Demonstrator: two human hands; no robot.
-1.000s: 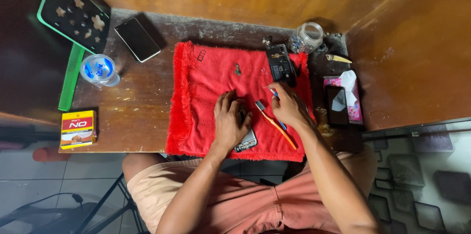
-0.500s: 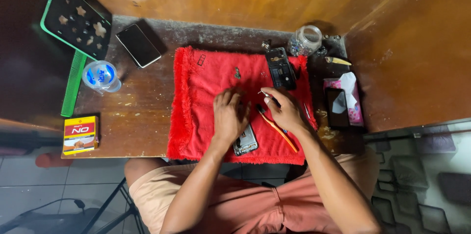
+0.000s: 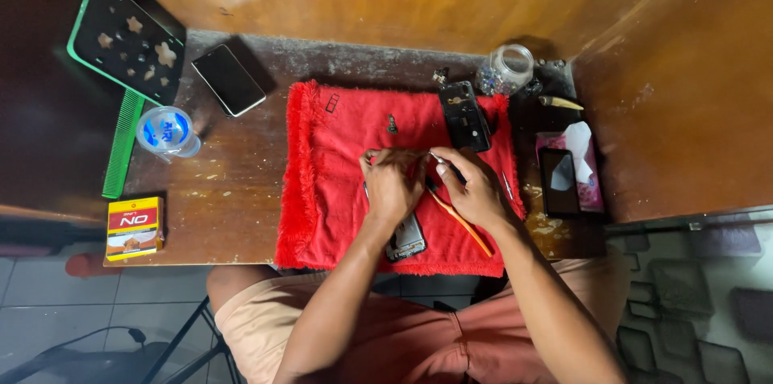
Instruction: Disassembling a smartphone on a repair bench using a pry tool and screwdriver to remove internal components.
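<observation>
Since a second ago: both hands drawn closer together over the red towel (image 3: 338,191). Head view: left hand (image 3: 392,187) curled, fingertips pinching something too small to identify, steadying it. Right hand (image 3: 475,187) closed round an orange-handled tool (image 3: 463,223), tip toward left fingers. Opened phone (image 3: 407,237) lies near, beneath the left wrist; black phone frame (image 3: 465,114) far right.
</observation>
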